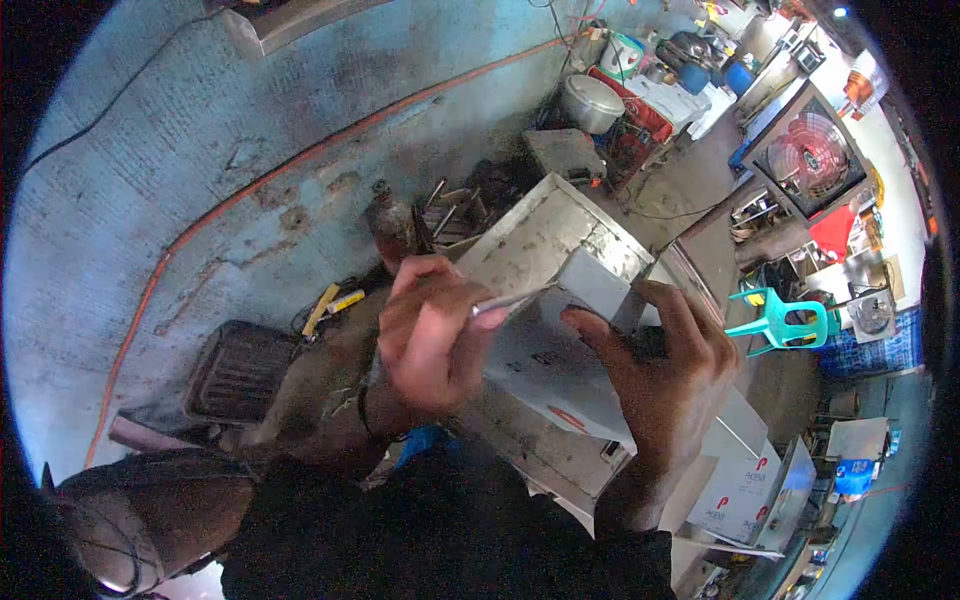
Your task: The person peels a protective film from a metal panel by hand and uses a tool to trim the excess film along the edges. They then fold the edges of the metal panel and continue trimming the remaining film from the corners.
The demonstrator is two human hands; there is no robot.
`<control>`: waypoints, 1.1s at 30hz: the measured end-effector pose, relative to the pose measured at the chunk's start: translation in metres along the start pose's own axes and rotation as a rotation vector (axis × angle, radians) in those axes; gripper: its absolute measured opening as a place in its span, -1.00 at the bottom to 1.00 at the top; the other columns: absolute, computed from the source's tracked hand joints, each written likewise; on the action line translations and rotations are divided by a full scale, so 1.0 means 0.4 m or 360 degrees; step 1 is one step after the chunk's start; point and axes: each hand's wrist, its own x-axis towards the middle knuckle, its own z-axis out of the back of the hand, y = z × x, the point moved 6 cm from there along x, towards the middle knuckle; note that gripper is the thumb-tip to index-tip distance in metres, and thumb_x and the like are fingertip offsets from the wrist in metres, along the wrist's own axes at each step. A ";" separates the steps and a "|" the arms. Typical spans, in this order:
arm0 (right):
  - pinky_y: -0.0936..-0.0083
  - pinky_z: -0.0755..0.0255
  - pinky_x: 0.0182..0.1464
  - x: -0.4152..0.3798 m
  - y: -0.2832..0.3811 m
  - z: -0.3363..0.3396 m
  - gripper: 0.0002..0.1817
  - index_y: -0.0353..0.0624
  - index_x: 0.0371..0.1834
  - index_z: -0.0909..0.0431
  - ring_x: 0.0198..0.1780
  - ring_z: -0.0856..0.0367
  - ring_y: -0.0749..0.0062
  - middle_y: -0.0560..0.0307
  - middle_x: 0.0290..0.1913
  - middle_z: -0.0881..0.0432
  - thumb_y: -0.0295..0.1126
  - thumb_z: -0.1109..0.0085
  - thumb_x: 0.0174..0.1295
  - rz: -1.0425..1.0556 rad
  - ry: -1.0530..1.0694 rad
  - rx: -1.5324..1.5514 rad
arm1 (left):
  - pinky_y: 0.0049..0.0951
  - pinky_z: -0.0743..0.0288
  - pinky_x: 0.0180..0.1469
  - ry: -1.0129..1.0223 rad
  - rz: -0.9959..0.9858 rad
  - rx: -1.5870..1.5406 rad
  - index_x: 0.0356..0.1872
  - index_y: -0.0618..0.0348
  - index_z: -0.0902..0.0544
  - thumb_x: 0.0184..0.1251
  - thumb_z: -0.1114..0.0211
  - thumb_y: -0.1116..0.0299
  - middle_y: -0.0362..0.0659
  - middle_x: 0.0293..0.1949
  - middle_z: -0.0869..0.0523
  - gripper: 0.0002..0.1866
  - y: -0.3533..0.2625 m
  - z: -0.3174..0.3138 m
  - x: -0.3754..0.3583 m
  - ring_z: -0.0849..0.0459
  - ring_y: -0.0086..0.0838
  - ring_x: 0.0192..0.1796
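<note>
A grey bent sheet-metal piece (545, 345) with a short upturned flap and a small reddish mark is in front of me. My left hand (435, 335), slightly blurred, is closed, pinching the thin edge at the piece's left side between thumb and fingers. On the other side, my right hand (675, 365) is curled around the piece near the flap, thumb on the near face and fingertips by its right edge. Beneath it stands a worn metal-topped bench (515, 240) with a raised rim; the hands and sheet hide part of it.
Printed white sheets (730, 495) lie to the right. A turquoise plastic chair (785, 322) and a square-framed fan (808, 155) stand farther right. A large lidded pot (592, 103) is at the back. The blue wall (200, 150) carries an orange conduit. A dark ribbed tray (240, 370) sits lower left.
</note>
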 end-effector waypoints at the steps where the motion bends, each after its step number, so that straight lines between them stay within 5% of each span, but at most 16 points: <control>1: 0.34 -0.50 -0.35 0.000 -0.002 -0.001 -0.45 -0.18 -0.33 -0.67 -0.41 -0.67 0.28 0.07 -0.40 -0.68 -0.07 -0.71 -0.30 0.0009 0.0003 -0.0005 | -0.09 -0.55 -0.16 -0.0098 0.0167 -0.0069 -0.25 0.33 -0.61 0.27 -0.36 0.52 -0.05 -0.44 -0.69 -0.89 0.016 0.004 -0.005 -0.65 -0.19 -0.48; 2: 0.36 -0.50 -0.35 -0.002 -0.005 -0.001 -0.45 -0.18 -0.32 -0.66 -0.42 -0.66 0.29 0.07 -0.41 -0.68 -0.09 -0.71 -0.31 0.0010 0.0002 0.0012 | -0.09 -0.55 -0.16 -0.0111 0.0174 -0.0071 -0.25 0.33 -0.61 0.27 -0.36 0.52 -0.05 -0.44 -0.69 -0.89 0.010 0.010 -0.003 -0.65 -0.19 -0.48; 4: 0.37 -0.50 -0.36 -0.004 -0.007 -0.003 -0.45 -0.19 -0.32 -0.66 -0.43 -0.66 0.30 0.07 -0.41 -0.68 -0.10 -0.71 -0.31 0.0023 0.0013 0.0012 | -0.11 -0.56 -0.15 0.0079 0.0977 -0.0384 -0.24 0.34 -0.62 0.33 -0.34 0.50 -0.04 -0.46 -0.68 -0.89 0.062 -0.003 -0.020 -0.65 -0.19 -0.48; 5: 0.38 -0.50 -0.36 -0.005 -0.008 -0.003 -0.46 -0.18 -0.32 -0.66 -0.44 -0.65 0.31 0.08 -0.42 -0.67 -0.12 -0.72 -0.32 0.0004 0.0007 0.0035 | -0.11 -0.56 -0.15 0.0067 0.0988 -0.0398 -0.24 0.34 -0.62 0.33 -0.34 0.50 -0.04 -0.46 -0.68 -0.89 0.074 -0.003 -0.024 -0.65 -0.19 -0.48; 8: 0.40 -0.50 -0.37 -0.006 -0.004 -0.004 -0.47 -0.18 -0.33 -0.66 -0.46 -0.64 0.33 0.10 -0.44 -0.67 -0.16 -0.73 -0.33 -0.0008 -0.0022 0.0041 | -0.15 -0.55 -0.20 -0.0047 -0.0103 -0.0393 -0.25 0.34 -0.64 0.21 -0.40 0.53 -0.07 -0.45 -0.70 -0.85 0.031 0.006 0.016 -0.65 -0.24 -0.48; 11: 0.44 -0.48 -0.39 -0.002 0.003 -0.001 -0.48 -0.18 -0.33 -0.66 -0.47 -0.63 0.37 0.11 -0.46 -0.67 -0.18 -0.73 -0.34 0.0013 -0.0030 0.0017 | -0.19 -0.54 -0.22 0.0096 -0.0298 -0.0304 -0.27 0.33 -0.68 0.09 -0.44 0.56 -0.07 -0.41 -0.72 -0.82 0.009 0.013 0.037 -0.65 -0.26 -0.48; 19: 0.54 -0.46 -0.43 -0.009 -0.005 -0.006 -0.47 -0.18 -0.30 -0.67 -0.48 -0.60 0.54 0.16 -0.49 -0.65 -0.21 -0.75 -0.33 -0.0063 -0.0001 0.0098 | -0.26 -0.53 -0.25 0.0321 -0.0445 -0.0232 -0.26 0.31 -0.70 -0.07 -0.44 0.57 -0.11 -0.38 -0.73 -0.74 -0.006 0.026 0.096 -0.63 -0.36 -0.49; 21: 0.37 -0.53 -0.34 -0.014 -0.012 -0.009 -0.53 -0.06 -0.34 -0.66 -0.43 -0.69 0.27 0.18 -0.45 -0.70 -0.08 -0.68 -0.25 -0.0153 0.0056 0.0048 | -0.25 -0.53 -0.26 0.0377 -0.0454 -0.0243 -0.24 0.31 -0.71 -0.07 -0.42 0.60 -0.10 -0.36 -0.74 -0.73 -0.020 0.028 0.102 -0.65 -0.35 -0.47; 31: 0.35 -0.50 -0.40 -0.014 -0.006 0.000 -0.52 -0.04 -0.36 -0.65 -0.49 -0.66 0.27 0.19 -0.49 -0.67 0.00 -0.65 -0.22 -0.0082 0.0015 0.0080 | -0.25 -0.54 -0.24 0.0452 -0.0415 -0.0217 -0.23 0.31 -0.71 -0.01 -0.45 0.63 -0.07 -0.32 -0.76 -0.75 -0.032 0.020 0.094 -0.69 -0.32 -0.40; 33: 0.44 -0.49 -0.39 -0.014 0.003 0.005 -0.46 -0.16 -0.31 -0.68 -0.46 -0.65 0.44 0.15 -0.49 -0.65 -0.11 -0.72 -0.32 -0.0009 0.0002 0.0052 | -0.24 -0.53 -0.26 0.0428 -0.0420 -0.0213 -0.22 0.31 -0.71 0.03 -0.45 0.63 -0.07 -0.32 -0.75 -0.76 -0.033 0.021 0.093 -0.69 -0.33 -0.40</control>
